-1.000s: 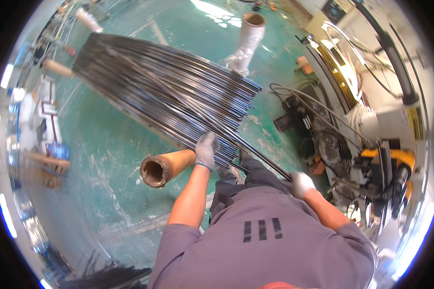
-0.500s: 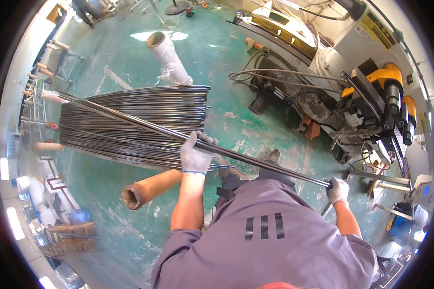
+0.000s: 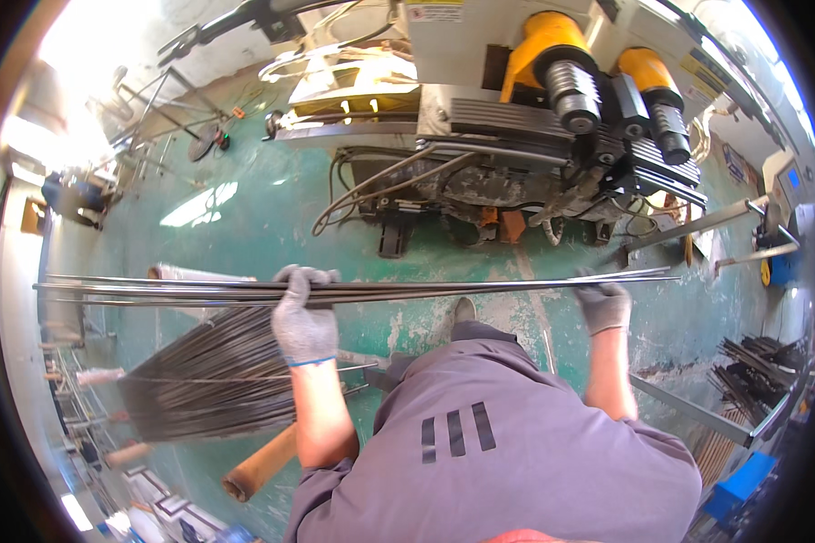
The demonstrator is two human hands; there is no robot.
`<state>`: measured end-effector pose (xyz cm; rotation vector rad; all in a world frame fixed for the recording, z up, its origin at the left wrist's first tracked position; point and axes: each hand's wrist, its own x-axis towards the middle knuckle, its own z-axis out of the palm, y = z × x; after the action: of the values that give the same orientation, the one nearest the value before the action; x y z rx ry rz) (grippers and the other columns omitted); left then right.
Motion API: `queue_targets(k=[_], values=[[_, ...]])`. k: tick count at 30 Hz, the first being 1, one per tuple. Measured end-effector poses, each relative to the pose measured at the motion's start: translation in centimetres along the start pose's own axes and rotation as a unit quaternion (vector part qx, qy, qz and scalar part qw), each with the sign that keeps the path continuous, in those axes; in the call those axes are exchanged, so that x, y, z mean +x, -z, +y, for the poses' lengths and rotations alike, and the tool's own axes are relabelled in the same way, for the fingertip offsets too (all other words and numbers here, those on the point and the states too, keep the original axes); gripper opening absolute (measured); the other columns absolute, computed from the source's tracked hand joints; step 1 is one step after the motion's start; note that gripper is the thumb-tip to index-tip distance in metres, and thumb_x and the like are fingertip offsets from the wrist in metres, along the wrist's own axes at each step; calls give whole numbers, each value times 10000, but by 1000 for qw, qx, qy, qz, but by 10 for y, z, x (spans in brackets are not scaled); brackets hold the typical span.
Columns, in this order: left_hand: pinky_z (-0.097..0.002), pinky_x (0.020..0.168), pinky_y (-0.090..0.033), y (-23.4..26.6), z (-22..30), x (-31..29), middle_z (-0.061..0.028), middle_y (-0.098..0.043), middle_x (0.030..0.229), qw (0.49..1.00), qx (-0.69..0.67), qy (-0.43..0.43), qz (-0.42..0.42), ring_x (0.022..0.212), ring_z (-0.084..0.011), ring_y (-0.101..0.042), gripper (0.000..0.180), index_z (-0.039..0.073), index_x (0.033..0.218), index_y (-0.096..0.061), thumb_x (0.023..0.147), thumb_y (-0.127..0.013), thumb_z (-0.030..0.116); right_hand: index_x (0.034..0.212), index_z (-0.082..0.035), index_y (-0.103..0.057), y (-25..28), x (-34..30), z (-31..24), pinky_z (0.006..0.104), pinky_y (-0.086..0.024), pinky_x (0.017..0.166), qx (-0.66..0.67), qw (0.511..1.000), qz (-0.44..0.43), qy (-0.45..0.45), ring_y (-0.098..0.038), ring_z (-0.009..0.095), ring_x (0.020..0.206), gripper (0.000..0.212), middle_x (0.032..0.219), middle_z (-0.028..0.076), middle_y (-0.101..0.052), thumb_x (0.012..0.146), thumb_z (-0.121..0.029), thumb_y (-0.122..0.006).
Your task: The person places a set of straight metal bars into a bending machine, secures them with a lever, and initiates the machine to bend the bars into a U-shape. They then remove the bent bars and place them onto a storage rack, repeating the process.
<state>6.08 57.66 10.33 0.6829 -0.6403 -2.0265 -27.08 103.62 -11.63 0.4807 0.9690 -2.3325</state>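
Green floor (image 3: 263, 208) spreads below; your left hand (image 3: 304, 330) clasps metal rods (image 3: 453, 289) before you; your right hand (image 3: 605, 310) meets their right end, hold too blurred to tell; slack there could let them slip.

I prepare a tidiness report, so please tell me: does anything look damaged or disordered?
Yes: the green floor has pale patches that look worn. At far right, dark strips lie crisscrossed, unlike the nearly parallel held rods.

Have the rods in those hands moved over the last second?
Yes: the held rods have swung away from the rod pile, which they crossed earlier, and now run roughly parallel to the machine.
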Motion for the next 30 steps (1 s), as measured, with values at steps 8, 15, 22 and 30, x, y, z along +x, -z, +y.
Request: queue_targets(k=[8,15,22,30], values=[[-596,1130,-482,-90,-84,42,-156,-724,1058,983,-1,72,-170,1047,-322,-700,182,70,1173,-620,1003,-672,32,1321,41,-486,-214,-56,1,675,-469,1124,159,987,-14,-13,-557,350,1232,344,1241,193,-546,994,-2,-587],[-596,1104,-505,-121,-102,82,-172,-740,1056,972,-4,101,-210,1058,-358,-704,147,38,1142,-655,1014,-671,108,1177,-6,-607,-218,8,-18,452,-641,871,90,973,145,155,-700,284,924,190,1031,118,-668,1009,-6,-697],[-537,1152,-483,-59,13,228,-139,-721,1117,970,-89,111,-198,1100,-313,-688,239,-17,1207,-654,995,-665,91,1057,-1,-664,-208,43,-92,441,-621,807,18,935,186,300,-734,318,916,165,964,152,-750,1007,-135,-746],[-562,1151,-491,-37,6,304,-151,-709,1099,984,-5,130,-120,1122,-321,-683,138,4,1158,-625,1053,-588,87,1285,83,-580,-312,51,-24,540,-586,995,48,966,40,252,-700,396,1044,278,1128,226,-699,1010,42,-602]])
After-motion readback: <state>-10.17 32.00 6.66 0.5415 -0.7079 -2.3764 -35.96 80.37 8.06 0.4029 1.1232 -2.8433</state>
